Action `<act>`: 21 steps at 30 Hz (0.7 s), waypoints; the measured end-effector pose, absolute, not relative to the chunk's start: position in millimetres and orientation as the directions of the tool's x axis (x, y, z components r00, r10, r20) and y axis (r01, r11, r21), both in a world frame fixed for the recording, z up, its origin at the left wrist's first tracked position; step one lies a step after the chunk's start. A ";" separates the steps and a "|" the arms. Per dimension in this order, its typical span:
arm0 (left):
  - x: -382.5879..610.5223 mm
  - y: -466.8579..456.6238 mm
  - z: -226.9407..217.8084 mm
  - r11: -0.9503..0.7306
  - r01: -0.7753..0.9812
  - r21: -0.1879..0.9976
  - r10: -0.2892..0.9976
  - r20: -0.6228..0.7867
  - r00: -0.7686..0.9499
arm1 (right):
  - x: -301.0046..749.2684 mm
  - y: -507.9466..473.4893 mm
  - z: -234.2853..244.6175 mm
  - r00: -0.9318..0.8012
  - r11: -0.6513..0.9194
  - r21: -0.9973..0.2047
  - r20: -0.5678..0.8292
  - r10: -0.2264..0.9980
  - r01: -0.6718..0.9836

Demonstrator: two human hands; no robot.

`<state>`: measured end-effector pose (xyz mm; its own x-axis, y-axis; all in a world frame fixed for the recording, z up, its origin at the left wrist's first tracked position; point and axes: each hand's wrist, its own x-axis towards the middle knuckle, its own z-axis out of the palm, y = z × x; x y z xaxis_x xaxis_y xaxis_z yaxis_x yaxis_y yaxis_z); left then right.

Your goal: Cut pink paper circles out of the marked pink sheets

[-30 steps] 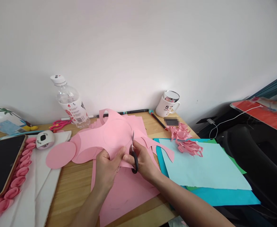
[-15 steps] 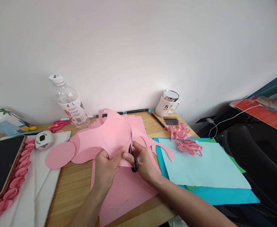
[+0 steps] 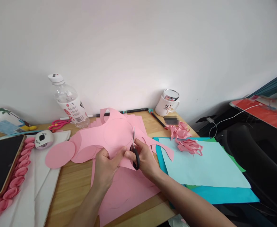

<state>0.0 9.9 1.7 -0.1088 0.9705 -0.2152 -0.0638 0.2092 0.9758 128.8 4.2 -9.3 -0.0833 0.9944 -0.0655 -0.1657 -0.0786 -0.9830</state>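
My left hand [image 3: 107,165] pinches the lower edge of a pink paper sheet [image 3: 117,130], thumb on top. A pencilled circle shows on that sheet, and curved cut-outs run along its edges. In my right hand [image 3: 144,156] are black-handled scissors [image 3: 135,154], their blades pointing away from me at the circle's right edge. Under the sheet lie more pink sheets [image 3: 126,198]. A cut pink paper circle [image 3: 60,154] rests to the left, beside other round pieces partly covered by the sheet.
A plastic bottle [image 3: 72,107] and a white mug [image 3: 167,104] stand by the wall. Crumpled pink scraps [image 3: 189,146] lie on light blue paper [image 3: 204,167] at right. At left are a phone [image 3: 3,167], rolled pink paper pieces [image 3: 17,182] and pink scissors [image 3: 59,124].
My right hand and the scissors have shifted slightly right and up along the circle's edge. The pink sheet has moved a little right; my left hand keeps its grip.
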 end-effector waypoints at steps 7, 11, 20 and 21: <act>-0.4 11.3 1.0 0.208 -0.032 0.978 0.970 -0.210 -0.122 | 128.7 4.1 -9.0 -0.102 -0.110 -0.975 -0.091 0.991 -0.194; -1.5 11.9 0.2 0.209 -0.035 0.977 0.969 -0.212 -0.128 | 129.1 5.2 -11.5 -0.110 -0.108 -0.970 -0.086 0.990 -0.217; -3.5 12.5 2.7 0.204 0.002 0.979 0.972 -0.202 -0.117 | 129.4 5.0 -9.9 -0.084 -0.129 -0.975 -0.115 0.990 -0.178; -4.0 12.8 2.1 0.202 0.004 0.979 0.973 -0.200 -0.116 | 129.2 5.2 -9.5 -0.078 -0.133 -0.976 -0.122 0.990 -0.170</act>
